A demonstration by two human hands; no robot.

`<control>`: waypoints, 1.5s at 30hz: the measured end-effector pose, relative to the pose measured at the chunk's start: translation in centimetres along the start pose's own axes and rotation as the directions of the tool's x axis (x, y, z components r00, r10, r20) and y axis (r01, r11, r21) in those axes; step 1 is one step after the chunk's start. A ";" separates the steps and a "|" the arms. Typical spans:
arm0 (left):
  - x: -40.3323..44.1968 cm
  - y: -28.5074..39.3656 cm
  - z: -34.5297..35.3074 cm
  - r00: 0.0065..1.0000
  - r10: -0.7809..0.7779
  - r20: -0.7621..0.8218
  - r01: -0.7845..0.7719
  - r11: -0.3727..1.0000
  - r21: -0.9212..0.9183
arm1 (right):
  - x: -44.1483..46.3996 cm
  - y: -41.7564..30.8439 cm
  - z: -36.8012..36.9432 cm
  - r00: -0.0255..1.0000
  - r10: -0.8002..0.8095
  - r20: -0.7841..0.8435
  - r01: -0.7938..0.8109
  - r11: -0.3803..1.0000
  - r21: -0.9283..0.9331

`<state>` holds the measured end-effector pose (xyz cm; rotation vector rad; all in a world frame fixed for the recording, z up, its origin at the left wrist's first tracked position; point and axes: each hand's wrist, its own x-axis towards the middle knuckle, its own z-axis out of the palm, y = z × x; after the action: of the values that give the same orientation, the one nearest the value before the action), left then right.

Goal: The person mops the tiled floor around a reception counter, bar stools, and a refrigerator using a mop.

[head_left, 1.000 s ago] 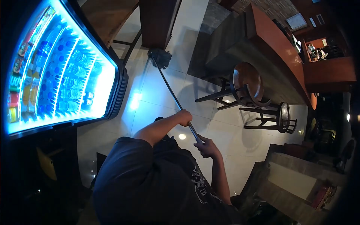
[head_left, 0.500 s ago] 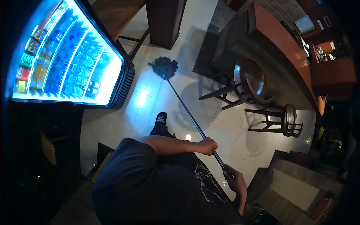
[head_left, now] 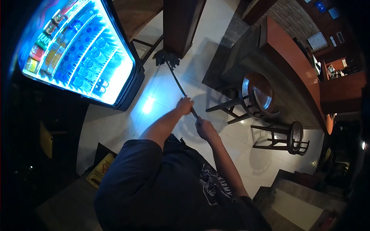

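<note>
I hold a mop by its dark handle (head_left: 176,80), which slants away from my body. My left hand (head_left: 185,106) wraps round the shaft, and my right hand (head_left: 206,130) grips it closer to me, near its end. At the far end, the dark mop head (head_left: 166,58) lies on the pale tiled floor (head_left: 162,90) by the foot of a dark brown pillar (head_left: 181,29). Both of my arms reach out in front of me.
A lit drinks fridge (head_left: 83,57) stands on the left. To the right are a wooden stool (head_left: 257,92), a smaller stool (head_left: 296,136) and a curved counter (head_left: 293,65). A yellow caution sign (head_left: 101,170) is at lower left, a dark table (head_left: 296,204) at lower right.
Both hands have pushed forward, away from my body, still on the handle. The mop head has slid farther off, up to the pillar's base.
</note>
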<state>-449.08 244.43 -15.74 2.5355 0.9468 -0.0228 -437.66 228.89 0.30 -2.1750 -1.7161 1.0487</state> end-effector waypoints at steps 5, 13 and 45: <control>0.9 1.3 -4.3 0.938 0.230 0.258 -0.259 0.962 0.084 | -0.7 -1.4 -1.7 1.000 -0.014 0.003 0.014 0.998 -0.056; -5.8 19.2 -1.6 0.749 0.616 0.245 -0.522 0.775 -0.356 | -20.6 -1.4 -10.4 0.917 0.359 0.175 -0.360 0.933 -0.023; -7.2 13.4 -1.6 0.762 0.599 0.245 -0.496 0.784 -0.374 | -16.6 -4.5 -8.8 0.863 0.381 0.332 -0.396 0.918 -0.023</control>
<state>-446.36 231.60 -7.91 2.3223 0.0238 -0.1456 -437.13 217.70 16.03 -2.4927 -1.3643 1.6180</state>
